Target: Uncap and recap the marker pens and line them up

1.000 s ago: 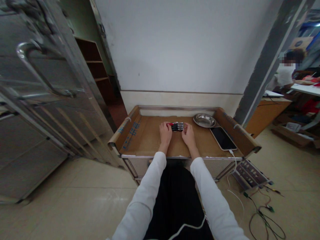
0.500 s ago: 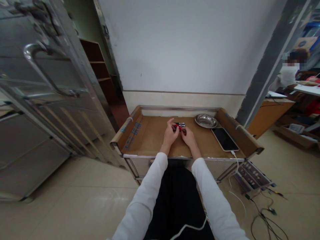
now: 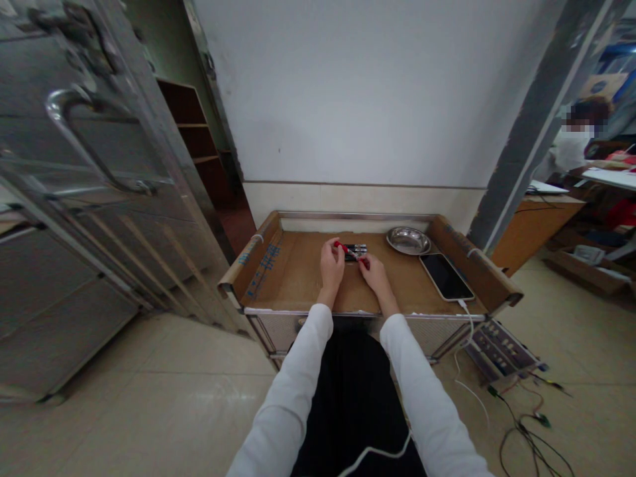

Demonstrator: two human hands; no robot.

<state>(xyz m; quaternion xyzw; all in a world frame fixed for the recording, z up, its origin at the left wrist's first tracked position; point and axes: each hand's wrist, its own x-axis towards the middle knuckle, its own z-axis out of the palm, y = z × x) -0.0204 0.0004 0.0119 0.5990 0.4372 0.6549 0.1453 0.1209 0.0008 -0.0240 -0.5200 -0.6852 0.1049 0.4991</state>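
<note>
Your left hand (image 3: 332,268) has its thumb and fingers pinched around one end of a slim red-ended piece (image 3: 352,253), and your right hand (image 3: 376,275) has the other end between its fingertips, so neither hand is spread wide. The piece slants between your two hands, its left end farther from you than its right, over the middle of the cardboard-lined desk (image 3: 298,285) in front of you. Behind it, as you look down, lies a close row of black pieces with silvery ends (image 3: 360,249); you cannot tell from here whether the red-ended piece touches them, and the row is partly hidden by your fingers.

To the right of your hands, near the back of the desk, sits a shiny metal bowl (image 3: 408,241). Just in front of it, toward you, a phone (image 3: 447,277) lies screen up at a slant, with a white cable (image 3: 471,324) plugged into its near end and hanging over the front edge. On the left, blue markings (image 3: 263,268) show on the cardboard. On the floor to your right is a box-shaped unit (image 3: 504,351) with loose leads (image 3: 527,434) beside it, and farther back a person in a white top (image 3: 570,147) is at another table
</note>
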